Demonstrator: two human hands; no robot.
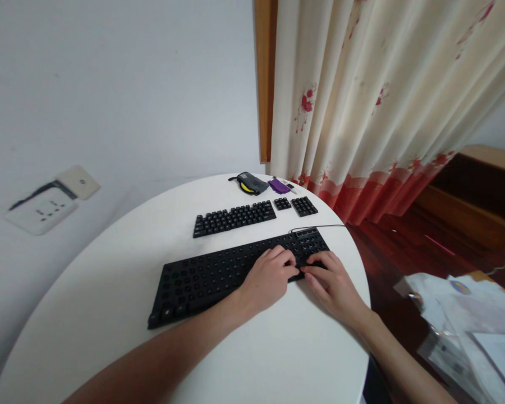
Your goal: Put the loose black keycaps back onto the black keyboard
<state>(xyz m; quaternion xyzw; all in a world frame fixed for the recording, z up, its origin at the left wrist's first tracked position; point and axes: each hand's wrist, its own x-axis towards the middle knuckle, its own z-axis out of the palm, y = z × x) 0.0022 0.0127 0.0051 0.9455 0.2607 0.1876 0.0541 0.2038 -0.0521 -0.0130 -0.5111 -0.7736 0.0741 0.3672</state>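
Note:
A black keyboard [210,275] with its keycaps off lies slanted across the white round table, rows of bare switches showing. My left hand [271,275] rests over its right part, fingers curled and thumb tip close to them; whatever may be between them is hidden. Just right of it, my right hand [330,280] touches the keyboard's front edge area with its fingertips, fingers partly bent and apart, and no object shows in it. The fingertips of both hands nearly meet. Behind the keyboard sit loose black keycaps in a large block [235,217], a small block [282,203] and a number-pad block [304,206].
A dark pouch with yellow [252,184] and a purple cloth-like item [279,186] lie at the table's far edge. A thin cable [324,226] runs off to the right. Wall socket [46,212] at left, curtain [362,101] behind, plastic bags [467,314] at lower right.

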